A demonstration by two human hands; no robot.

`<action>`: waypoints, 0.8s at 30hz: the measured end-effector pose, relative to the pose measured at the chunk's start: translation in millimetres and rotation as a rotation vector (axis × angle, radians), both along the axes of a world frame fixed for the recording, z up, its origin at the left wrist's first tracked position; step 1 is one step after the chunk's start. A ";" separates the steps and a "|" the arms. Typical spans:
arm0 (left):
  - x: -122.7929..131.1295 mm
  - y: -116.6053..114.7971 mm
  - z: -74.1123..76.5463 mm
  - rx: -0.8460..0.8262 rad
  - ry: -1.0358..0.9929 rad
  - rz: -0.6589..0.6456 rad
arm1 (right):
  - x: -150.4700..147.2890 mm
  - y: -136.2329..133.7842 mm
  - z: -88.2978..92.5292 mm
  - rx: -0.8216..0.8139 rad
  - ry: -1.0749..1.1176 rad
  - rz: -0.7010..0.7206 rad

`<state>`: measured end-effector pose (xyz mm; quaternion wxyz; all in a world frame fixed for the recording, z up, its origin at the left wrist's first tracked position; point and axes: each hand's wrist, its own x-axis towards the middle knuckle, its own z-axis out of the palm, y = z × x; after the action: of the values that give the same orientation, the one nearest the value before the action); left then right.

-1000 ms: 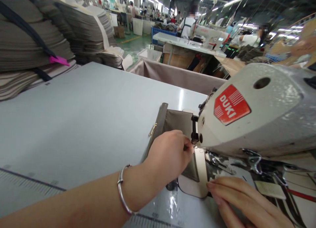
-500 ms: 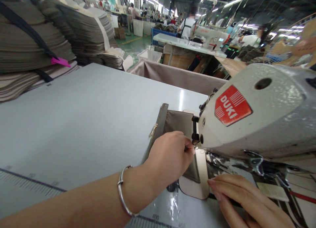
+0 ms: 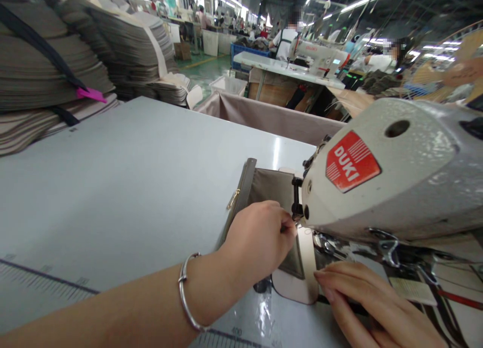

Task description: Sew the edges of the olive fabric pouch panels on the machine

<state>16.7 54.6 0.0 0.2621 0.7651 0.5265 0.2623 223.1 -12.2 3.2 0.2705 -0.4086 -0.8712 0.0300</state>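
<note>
Under the head of a white sewing machine point(image 3: 377, 187) lies a grey-brown fabric piece point(image 3: 272, 183) on top of a pale rounded panel point(image 3: 296, 289). A dark strip with a gold zipper pull point(image 3: 233, 199) runs along the fabric's left side. My left hand point(image 3: 260, 237) rests over the fabric with its fingers curled and the fingertips pinched close to the needle area; what they pinch is hidden. Flat and stretched out, my right hand point(image 3: 373, 297) has its fingertips at the panel's right edge. A fine loop of thread shows just right of the left fingertips.
Strapped stacks of cut panels point(image 3: 49, 56) stand at the left of the pale worktable point(image 3: 124, 187). A fabric-lined bin point(image 3: 271, 114) lies beyond the far edge. Farther off are another sewing machine point(image 3: 317, 54) and seated people. A fan point(image 3: 449, 76) stands at right.
The view has shifted very slightly, the machine appearing a little farther left. Both hands keep nearly the same pose, and the fabric shows no clear movement.
</note>
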 end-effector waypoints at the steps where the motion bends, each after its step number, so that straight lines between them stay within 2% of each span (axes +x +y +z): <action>1: -0.1 -0.2 -0.1 0.003 -0.003 0.000 | -0.7 0.1 0.1 0.001 0.007 -0.004; 11: -0.2 -0.9 0.7 0.012 0.009 -0.002 | -6.4 2.7 2.9 -0.010 0.046 -0.023; 20: 1.1 -1.3 -1.7 0.048 0.043 0.012 | -2.4 -1.2 -6.7 -0.045 0.011 -0.028; 24: -0.2 -1.2 -1.6 0.028 -0.004 -0.012 | 5.0 -0.2 -9.4 -0.047 -0.032 -0.123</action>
<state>16.5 53.5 -1.5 0.2538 0.7714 0.5175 0.2696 228.2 -12.4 -6.1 0.2481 -0.4679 -0.8478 0.0270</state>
